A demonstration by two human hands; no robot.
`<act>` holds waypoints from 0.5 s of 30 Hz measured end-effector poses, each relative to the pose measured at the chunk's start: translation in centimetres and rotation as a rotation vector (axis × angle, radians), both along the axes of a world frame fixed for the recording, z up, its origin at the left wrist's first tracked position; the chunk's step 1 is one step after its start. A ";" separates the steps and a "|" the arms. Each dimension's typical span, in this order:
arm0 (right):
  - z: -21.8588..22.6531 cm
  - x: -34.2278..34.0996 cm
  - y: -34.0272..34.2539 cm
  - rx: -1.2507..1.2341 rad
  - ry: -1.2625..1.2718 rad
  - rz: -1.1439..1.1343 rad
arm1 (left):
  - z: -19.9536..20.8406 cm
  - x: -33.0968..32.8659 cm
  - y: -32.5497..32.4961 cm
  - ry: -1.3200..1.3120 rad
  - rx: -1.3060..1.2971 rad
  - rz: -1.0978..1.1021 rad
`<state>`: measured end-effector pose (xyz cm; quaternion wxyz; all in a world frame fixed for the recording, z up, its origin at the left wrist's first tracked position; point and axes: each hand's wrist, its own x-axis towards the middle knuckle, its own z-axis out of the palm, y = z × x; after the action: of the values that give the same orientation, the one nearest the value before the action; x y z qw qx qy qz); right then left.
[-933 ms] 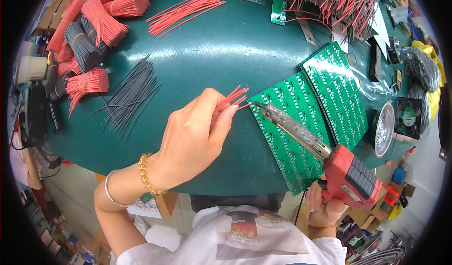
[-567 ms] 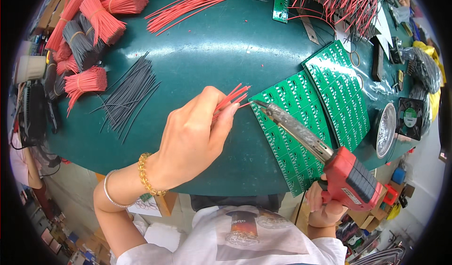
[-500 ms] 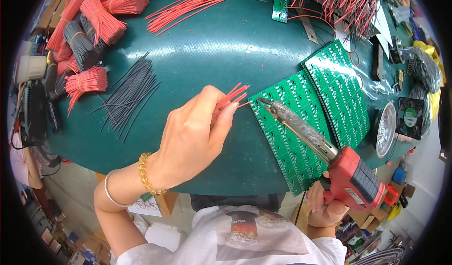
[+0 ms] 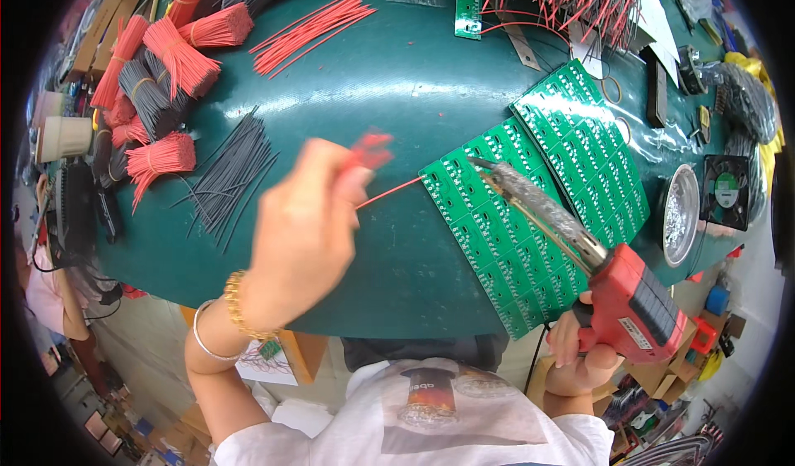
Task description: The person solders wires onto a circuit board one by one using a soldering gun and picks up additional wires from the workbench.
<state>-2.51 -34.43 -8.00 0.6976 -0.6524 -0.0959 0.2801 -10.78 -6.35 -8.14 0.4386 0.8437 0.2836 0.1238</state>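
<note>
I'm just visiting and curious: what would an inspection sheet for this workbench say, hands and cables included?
Surface: glossy dark green tabletop.
Work items: rectangular green circuit-board panels; one thin red wire reaches a panel's left corner, joint unclear.
Clutter: banded red wire bundles, loose dark grey wires, round silver-coloured dish, square black fan.
Left hand: grip on short red wires, blurred.
Right hand: grip on red-and-black soldering gun, tip above a panel; contact unclear.
Cables: thin black cord near right wrist; route unclear.
Surroundings: brown cardboard boxes; person in pink, left edge.
</note>
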 end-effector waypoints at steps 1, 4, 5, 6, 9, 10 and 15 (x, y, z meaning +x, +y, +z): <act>-0.3 0.0 -0.6 0.021 -0.056 -0.060 | -0.5 -0.1 0.9 -0.116 0.186 0.044; -0.2 1.3 -1.8 0.126 -0.048 -0.057 | 1.3 -0.6 2.3 -0.054 0.237 0.046; 0.0 1.6 -1.8 0.126 -0.055 -0.038 | 0.6 -0.1 1.8 -0.162 0.159 -0.030; 0.3 1.8 -1.7 0.120 -0.067 -0.019 | -0.2 0.7 1.0 -0.274 0.074 -0.106; -0.2 1.4 -1.3 0.097 -0.075 0.005 | 0.1 2.2 -0.8 0.023 -0.231 -0.141; -0.4 1.4 -1.2 0.069 -0.087 0.013 | 0.2 2.8 -0.9 0.081 -0.259 -0.159; -0.1 2.1 -1.0 -0.026 -0.005 0.158 | -0.9 2.6 -0.5 0.123 -0.333 -0.103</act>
<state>-0.37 -35.40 -8.12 0.6644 -0.6526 -0.1450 0.3341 -8.16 -6.86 -9.01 0.5599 0.7788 0.2828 0.0006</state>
